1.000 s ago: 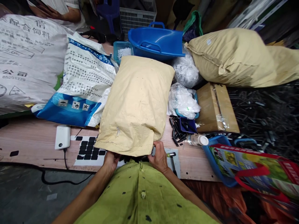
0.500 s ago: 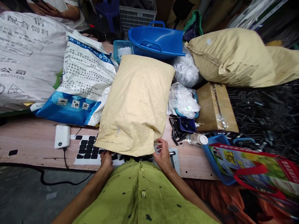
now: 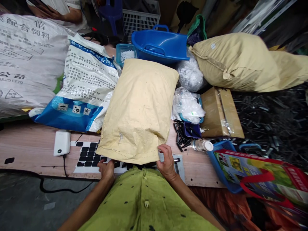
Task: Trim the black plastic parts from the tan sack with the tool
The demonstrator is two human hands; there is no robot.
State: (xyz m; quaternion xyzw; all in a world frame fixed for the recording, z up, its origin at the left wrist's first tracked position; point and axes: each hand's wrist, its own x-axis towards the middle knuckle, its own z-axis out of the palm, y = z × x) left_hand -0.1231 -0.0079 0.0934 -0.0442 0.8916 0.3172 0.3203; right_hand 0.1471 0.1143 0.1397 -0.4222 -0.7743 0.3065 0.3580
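A filled tan woven sack [image 3: 139, 109] lies lengthwise on the wooden bench in front of me. My left hand [image 3: 106, 170] grips its near left corner from below, fingers curled under the hem. At the near right corner my right hand [image 3: 166, 162] has its fingers hooked over the edge of the sack. Under the sack's near end lies a white sheet of black square pads [image 3: 88, 155]. A small tool with a black handle [image 3: 177, 164] rests just right of my right hand.
A white-and-blue printed bag [image 3: 81, 89] and a large white sack [image 3: 24, 61] lie to the left. A white power bank [image 3: 62, 143] sits on the bench [image 3: 31, 147]. Behind are a blue tub [image 3: 160, 43], clear bags, a cardboard box [image 3: 220, 112], another tan sack [image 3: 243, 62]. A person sits far left.
Both hands have shifted slightly along the sack's near hem and taken hold of its corners. The sack has stayed in nearly the same place.
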